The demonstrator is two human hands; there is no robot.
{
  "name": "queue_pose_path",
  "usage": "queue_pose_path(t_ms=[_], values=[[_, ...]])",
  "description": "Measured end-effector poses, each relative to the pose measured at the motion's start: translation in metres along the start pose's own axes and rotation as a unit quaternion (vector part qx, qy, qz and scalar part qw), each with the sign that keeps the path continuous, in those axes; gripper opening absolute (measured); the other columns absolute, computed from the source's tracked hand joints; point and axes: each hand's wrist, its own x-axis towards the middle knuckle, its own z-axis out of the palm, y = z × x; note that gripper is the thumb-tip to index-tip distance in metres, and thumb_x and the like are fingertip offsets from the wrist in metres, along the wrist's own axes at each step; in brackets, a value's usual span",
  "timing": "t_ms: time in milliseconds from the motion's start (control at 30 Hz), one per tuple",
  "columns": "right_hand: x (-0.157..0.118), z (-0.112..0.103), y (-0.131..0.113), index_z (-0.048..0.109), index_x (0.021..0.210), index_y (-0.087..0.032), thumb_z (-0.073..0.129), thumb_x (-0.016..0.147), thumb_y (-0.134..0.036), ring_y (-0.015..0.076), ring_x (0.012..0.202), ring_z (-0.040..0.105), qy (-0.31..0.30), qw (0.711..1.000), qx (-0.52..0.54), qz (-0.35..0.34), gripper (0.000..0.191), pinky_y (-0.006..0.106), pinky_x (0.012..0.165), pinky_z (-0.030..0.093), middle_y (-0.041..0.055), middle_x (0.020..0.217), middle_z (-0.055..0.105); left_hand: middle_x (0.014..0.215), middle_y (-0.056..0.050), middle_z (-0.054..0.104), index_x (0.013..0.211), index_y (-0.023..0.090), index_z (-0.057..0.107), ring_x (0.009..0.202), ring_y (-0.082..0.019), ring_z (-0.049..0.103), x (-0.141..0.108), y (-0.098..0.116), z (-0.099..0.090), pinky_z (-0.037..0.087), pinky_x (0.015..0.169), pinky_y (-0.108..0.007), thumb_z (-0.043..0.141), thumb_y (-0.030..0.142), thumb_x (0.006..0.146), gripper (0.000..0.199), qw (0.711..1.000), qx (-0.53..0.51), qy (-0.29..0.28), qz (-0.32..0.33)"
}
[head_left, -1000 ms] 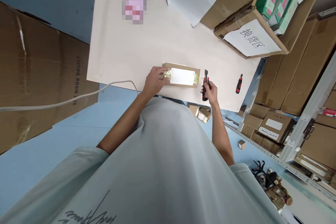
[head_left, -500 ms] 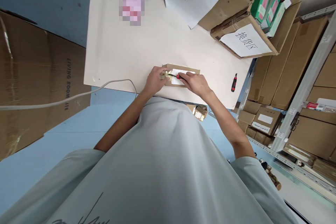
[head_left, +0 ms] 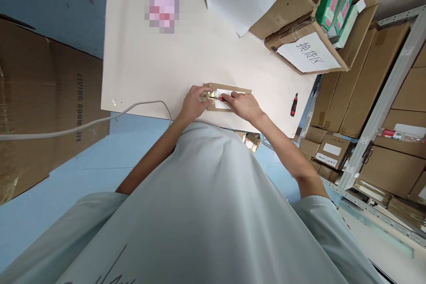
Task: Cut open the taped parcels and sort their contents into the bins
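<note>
A small flat cardboard box [head_left: 233, 87] with a white label and shiny tape on its left end lies near the front edge of the white table [head_left: 143, 62]. My right hand [head_left: 244, 105] is closed on a small red and black tool [head_left: 222, 98], whose thin dark tip points left onto the tape. At the box's left end is my left hand [head_left: 195, 103], thumb and fingers around the taped end. A red and black utility knife [head_left: 294, 104] lies on the table to the right.
Open cardboard boxes with handwritten paper signs [head_left: 308, 53] stand at the back right, one holding green packs [head_left: 330, 2]. A grey cable [head_left: 133, 105] crosses the table's left front edge. Shelves with cartons [head_left: 386, 166] are at the right, and a large carton [head_left: 66, 97] at the left.
The whole view has shifted slightly to the left. The tool's tip has moved a little further left over the tape; both hands remain at the box.
</note>
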Motion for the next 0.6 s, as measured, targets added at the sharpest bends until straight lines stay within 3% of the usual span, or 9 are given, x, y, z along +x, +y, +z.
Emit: queue_pose_path(t_ms=[133, 300, 600], values=[[0.001, -0.003, -0.004, 0.057, 0.161, -0.022, 0.035, 0.121, -0.025, 0.0312, 0.102, 0.077, -0.016, 0.999, -0.036, -0.007, 0.046, 0.038, 0.084, 0.050, 0.0179, 0.128, 0.077, 0.137, -0.010, 0.070, 0.130, 0.025, 0.080, 0.113, -0.027, 0.077, -0.001, 0.002, -0.001, 0.064, 0.106, -0.044, 0.082, 0.026, 0.085, 0.045, 1.000, -0.005, 0.000, -0.012], [0.000, -0.011, -0.016, 0.051, 0.164, -0.017, 0.033, 0.113, -0.006, 0.0347, 0.117, 0.074, -0.026, 0.998, -0.053, -0.022, 0.055, 0.041, 0.088, 0.053, 0.0229, 0.138, 0.072, 0.137, -0.009, 0.069, 0.129, 0.025, 0.079, 0.118, -0.028, 0.075, -0.001, 0.002, -0.001, 0.065, 0.105, -0.043, 0.084, 0.031, 0.086, 0.044, 1.000, -0.010, 0.007, -0.026], [0.005, -0.018, -0.028, 0.062, 0.152, -0.009, 0.032, 0.110, -0.002, 0.0308, 0.110, 0.077, -0.012, 0.999, -0.033, -0.037, 0.052, 0.037, 0.084, 0.056, 0.0241, 0.129, 0.076, 0.140, -0.010, 0.071, 0.129, 0.024, 0.078, 0.115, -0.026, 0.076, -0.002, 0.007, -0.001, 0.064, 0.108, -0.044, 0.084, 0.031, 0.087, 0.042, 0.999, 0.020, 0.022, -0.034]])
